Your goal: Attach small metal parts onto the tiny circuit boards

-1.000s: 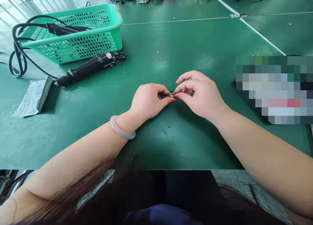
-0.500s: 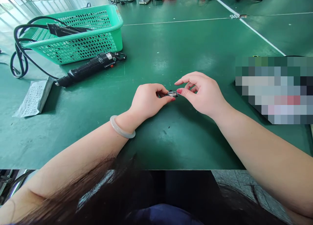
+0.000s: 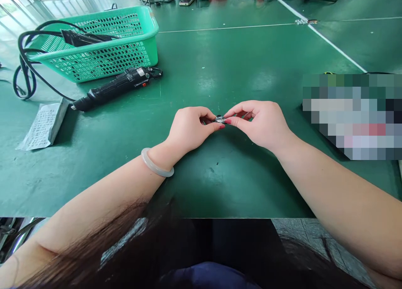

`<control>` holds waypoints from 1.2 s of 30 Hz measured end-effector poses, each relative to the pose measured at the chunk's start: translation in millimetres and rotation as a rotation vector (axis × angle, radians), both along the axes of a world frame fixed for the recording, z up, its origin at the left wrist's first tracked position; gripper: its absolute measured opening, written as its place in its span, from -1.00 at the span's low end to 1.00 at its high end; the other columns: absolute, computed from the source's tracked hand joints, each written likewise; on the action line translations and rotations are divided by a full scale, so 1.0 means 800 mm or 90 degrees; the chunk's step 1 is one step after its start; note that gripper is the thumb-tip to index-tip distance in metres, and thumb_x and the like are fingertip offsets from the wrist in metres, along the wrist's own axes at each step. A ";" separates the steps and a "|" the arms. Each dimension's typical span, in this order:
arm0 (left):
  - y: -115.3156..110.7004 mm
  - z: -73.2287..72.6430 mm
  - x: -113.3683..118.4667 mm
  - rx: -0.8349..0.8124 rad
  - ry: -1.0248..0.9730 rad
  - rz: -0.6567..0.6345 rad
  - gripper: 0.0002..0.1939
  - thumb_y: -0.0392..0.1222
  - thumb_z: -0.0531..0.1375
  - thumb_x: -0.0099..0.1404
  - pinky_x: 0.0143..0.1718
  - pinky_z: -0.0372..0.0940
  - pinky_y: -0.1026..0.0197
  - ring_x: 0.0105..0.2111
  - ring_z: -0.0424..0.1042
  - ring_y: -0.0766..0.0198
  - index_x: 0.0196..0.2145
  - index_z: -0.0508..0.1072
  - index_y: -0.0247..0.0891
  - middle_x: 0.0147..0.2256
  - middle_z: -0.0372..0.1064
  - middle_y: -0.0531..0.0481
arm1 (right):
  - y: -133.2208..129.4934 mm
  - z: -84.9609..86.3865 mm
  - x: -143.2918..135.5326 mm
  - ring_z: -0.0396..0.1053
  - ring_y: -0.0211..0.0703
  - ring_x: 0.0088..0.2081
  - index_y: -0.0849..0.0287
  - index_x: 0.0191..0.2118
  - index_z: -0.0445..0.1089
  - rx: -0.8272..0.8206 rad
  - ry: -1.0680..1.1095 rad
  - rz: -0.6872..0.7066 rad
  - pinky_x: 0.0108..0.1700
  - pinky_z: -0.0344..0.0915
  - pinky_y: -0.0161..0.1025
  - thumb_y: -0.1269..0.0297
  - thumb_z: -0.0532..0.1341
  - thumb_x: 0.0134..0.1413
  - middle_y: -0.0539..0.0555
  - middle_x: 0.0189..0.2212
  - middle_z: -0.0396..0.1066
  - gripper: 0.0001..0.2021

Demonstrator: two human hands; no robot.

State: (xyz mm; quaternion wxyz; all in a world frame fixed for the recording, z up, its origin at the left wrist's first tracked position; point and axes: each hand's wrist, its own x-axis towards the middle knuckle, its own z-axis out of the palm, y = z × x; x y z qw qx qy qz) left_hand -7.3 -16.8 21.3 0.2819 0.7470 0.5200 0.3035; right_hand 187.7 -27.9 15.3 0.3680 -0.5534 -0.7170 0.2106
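A small black-and-silver part is held just above the green table, too small for me to name its kind. My left hand pinches its left side between thumb and fingers; a pale bangle circles that wrist. From the other side, my right hand closes thumb and forefinger on the part's right end. The fingertips of both hands nearly meet and cover much of it.
To the left lies a black electric screwdriver with a coiled cable, in front of a green basket. A wrapped packet with writing sits nearer. A blurred-out object is on the right. A phone lies at the back.
My right hand has come down and its thumb and forefinger have closed on the small part's right end. My left hand has stayed in place, holding it.
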 end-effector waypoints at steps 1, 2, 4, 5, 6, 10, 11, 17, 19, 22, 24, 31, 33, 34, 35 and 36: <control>0.000 0.000 0.000 0.002 0.000 0.000 -0.73 0.04 0.39 0.13 -0.36 0.18 0.20 -0.43 0.36 0.29 -0.41 0.61 -0.23 -0.44 0.54 0.02 | 0.000 0.000 0.000 0.40 -0.19 -0.43 0.05 -0.37 0.64 0.001 -0.002 0.000 -0.31 0.32 -0.17 0.28 0.36 0.05 0.01 -0.39 0.60 -0.93; 0.000 0.000 0.000 0.003 -0.001 0.000 -0.74 0.03 0.40 0.13 -0.36 0.18 0.20 -0.43 0.36 0.29 -0.41 0.61 -0.23 -0.44 0.54 0.02 | -0.001 0.000 0.000 0.40 -0.19 -0.44 0.05 -0.38 0.63 0.001 -0.004 0.000 -0.32 0.32 -0.18 0.28 0.36 0.05 0.01 -0.39 0.60 -0.93; 0.000 0.000 0.000 0.004 -0.001 -0.002 -0.75 0.02 0.39 0.13 -0.36 0.19 0.20 -0.43 0.36 0.29 -0.41 0.61 -0.23 -0.44 0.54 0.02 | -0.001 0.000 0.000 0.39 -0.20 -0.45 0.05 -0.39 0.63 0.000 -0.009 0.001 -0.33 0.32 -0.18 0.28 0.35 0.05 0.01 -0.40 0.60 -0.92; 0.000 0.000 0.000 0.005 -0.001 -0.002 -0.76 0.01 0.39 0.13 -0.36 0.19 0.20 -0.43 0.36 0.29 -0.41 0.61 -0.23 -0.44 0.54 0.02 | -0.001 0.000 0.000 0.39 -0.21 -0.46 0.05 -0.39 0.63 -0.001 -0.011 0.002 -0.34 0.32 -0.18 0.28 0.35 0.05 0.01 -0.40 0.60 -0.93; -0.001 0.000 0.000 0.006 -0.001 -0.003 -0.76 0.01 0.39 0.13 -0.36 0.19 0.20 -0.43 0.36 0.30 -0.41 0.61 -0.23 -0.44 0.54 0.02 | -0.001 0.001 0.000 0.38 -0.21 -0.46 0.06 -0.39 0.62 -0.003 -0.014 0.002 -0.35 0.31 -0.19 0.28 0.35 0.05 0.01 -0.41 0.60 -0.93; 0.000 -0.001 0.000 0.007 -0.003 -0.002 -0.77 0.00 0.39 0.13 -0.36 0.18 0.20 -0.44 0.35 0.30 -0.41 0.61 -0.23 -0.45 0.54 0.03 | -0.001 0.001 -0.001 0.37 -0.22 -0.47 0.08 -0.40 0.61 -0.014 -0.010 0.003 -0.37 0.31 -0.19 0.28 0.36 0.03 0.01 -0.42 0.58 -0.94; 0.000 -0.001 0.000 0.006 -0.003 -0.003 -0.77 0.00 0.39 0.13 -0.37 0.18 0.20 -0.44 0.36 0.30 -0.41 0.61 -0.23 -0.45 0.54 0.02 | -0.001 0.001 -0.001 0.37 -0.22 -0.47 0.08 -0.40 0.61 -0.014 -0.006 0.004 -0.36 0.31 -0.19 0.28 0.37 0.03 0.01 -0.43 0.58 -0.94; 0.002 -0.002 0.000 0.002 -0.007 -0.005 -0.76 0.01 0.39 0.13 -0.37 0.18 0.20 -0.42 0.36 0.29 -0.42 0.60 -0.23 -0.44 0.55 0.02 | 0.000 0.000 -0.002 0.38 -0.21 -0.46 0.08 -0.42 0.61 -0.013 0.011 0.003 -0.35 0.30 -0.18 0.29 0.36 0.04 0.00 -0.44 0.57 -0.94; 0.002 -0.002 0.000 0.001 -0.006 -0.004 -0.76 0.01 0.39 0.13 -0.37 0.18 0.20 -0.42 0.36 0.29 -0.42 0.60 -0.23 -0.44 0.55 0.02 | 0.000 0.000 -0.001 0.38 -0.21 -0.46 0.08 -0.42 0.61 -0.014 0.010 0.002 -0.35 0.30 -0.19 0.29 0.36 0.03 0.00 -0.45 0.57 -0.94; 0.002 -0.003 -0.001 -0.007 -0.006 -0.003 -0.76 0.01 0.39 0.13 -0.36 0.18 0.19 -0.42 0.37 0.29 -0.41 0.61 -0.22 -0.44 0.55 0.02 | 0.000 0.001 0.000 0.37 -0.21 -0.47 0.07 -0.41 0.61 -0.013 0.002 0.001 -0.35 0.29 -0.19 0.29 0.36 0.03 0.00 -0.47 0.56 -0.94; 0.002 -0.003 -0.001 -0.014 -0.011 -0.003 -0.76 0.01 0.40 0.13 -0.36 0.18 0.19 -0.42 0.37 0.29 -0.41 0.60 -0.22 -0.44 0.54 0.03 | 0.000 0.001 0.000 0.38 -0.21 -0.47 0.07 -0.40 0.62 -0.014 -0.001 0.002 -0.35 0.29 -0.19 0.27 0.36 0.03 0.00 -0.47 0.55 -0.94; 0.003 -0.002 -0.001 -0.034 -0.022 0.000 -0.74 0.03 0.40 0.13 -0.37 0.17 0.19 -0.43 0.36 0.29 -0.42 0.59 -0.23 -0.45 0.53 0.03 | -0.001 0.002 0.000 0.46 -0.16 -0.38 0.06 -0.34 0.64 -0.017 0.028 0.016 -0.26 0.39 -0.16 0.30 0.33 0.06 0.02 -0.38 0.60 -0.90; 0.003 -0.002 -0.001 -0.036 -0.020 0.002 -0.75 0.03 0.40 0.14 -0.37 0.18 0.19 -0.42 0.37 0.28 -0.41 0.60 -0.23 -0.45 0.53 0.03 | -0.001 0.002 0.000 0.48 -0.15 -0.36 0.06 -0.33 0.65 -0.020 0.034 0.018 -0.24 0.40 -0.16 0.30 0.32 0.06 0.02 -0.37 0.61 -0.89; 0.003 -0.002 -0.001 -0.037 -0.019 0.003 -0.75 0.02 0.40 0.14 -0.36 0.18 0.19 -0.42 0.37 0.28 -0.41 0.60 -0.23 -0.45 0.53 0.03 | -0.001 0.001 0.000 0.48 -0.15 -0.36 0.06 -0.33 0.65 -0.022 0.035 0.019 -0.24 0.40 -0.15 0.29 0.32 0.06 0.02 -0.36 0.61 -0.89; 0.003 -0.002 -0.001 -0.038 -0.019 0.005 -0.76 0.01 0.40 0.14 -0.36 0.19 0.19 -0.42 0.38 0.28 -0.41 0.60 -0.23 -0.45 0.53 0.03 | -0.001 0.001 0.000 0.48 -0.15 -0.35 0.06 -0.32 0.65 -0.022 0.037 0.019 -0.23 0.40 -0.15 0.28 0.32 0.07 0.03 -0.36 0.61 -0.88; 0.003 -0.002 -0.001 -0.039 -0.020 0.007 -0.76 0.00 0.40 0.14 -0.35 0.19 0.19 -0.41 0.38 0.28 -0.41 0.60 -0.23 -0.44 0.54 0.03 | -0.001 0.001 0.000 0.47 -0.15 -0.35 0.06 -0.31 0.65 -0.023 0.037 0.018 -0.23 0.39 -0.16 0.28 0.33 0.07 0.03 -0.35 0.61 -0.88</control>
